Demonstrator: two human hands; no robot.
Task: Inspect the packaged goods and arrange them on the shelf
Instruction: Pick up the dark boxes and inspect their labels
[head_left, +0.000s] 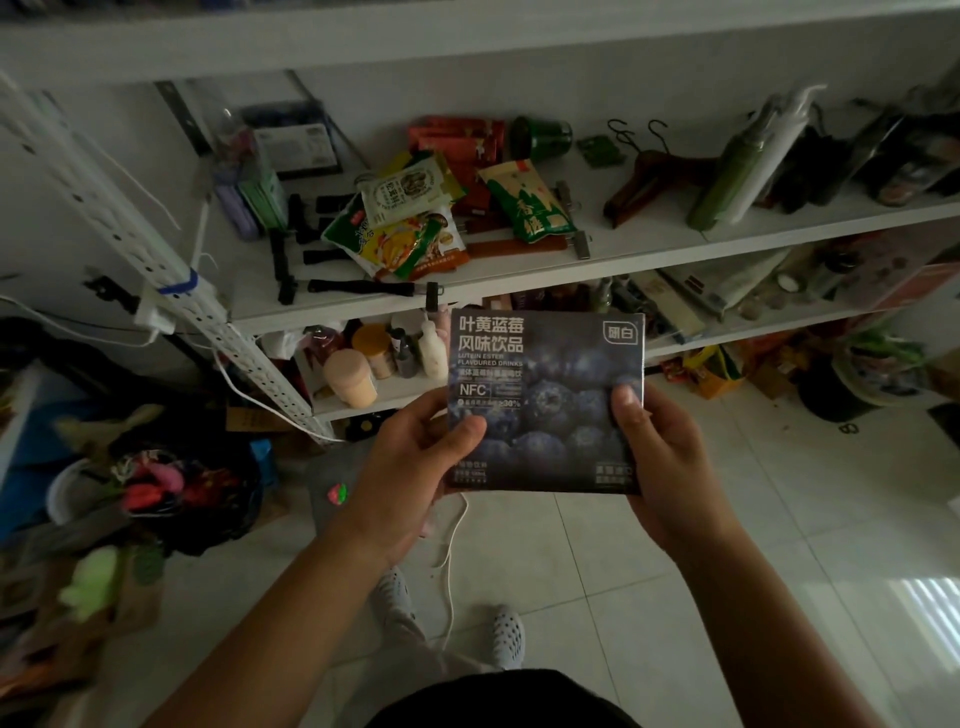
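We hold a dark blueberry drink box (545, 402) upright in front of us with both hands, its printed face turned toward the camera. Our left hand (410, 467) clamps the box's lower left edge, thumb pressed flat on the front and fingers wrapped behind. Our right hand (660, 457) grips the lower right edge the same way, thumb on the front near the corner. The box hangs in the air, touching no shelf, in front of a white metal shelving unit (519, 270). On the shelf board above the box lies a loose heap of snack packets (415, 218), with wooden hangers (654, 176) and bottles (748, 161) further right. A lower shelf carries small jars and bottles (379, 358). Below us a pale tiled floor (779, 545) shows our white perforated shoes (506, 634) and a white cable (452, 561).
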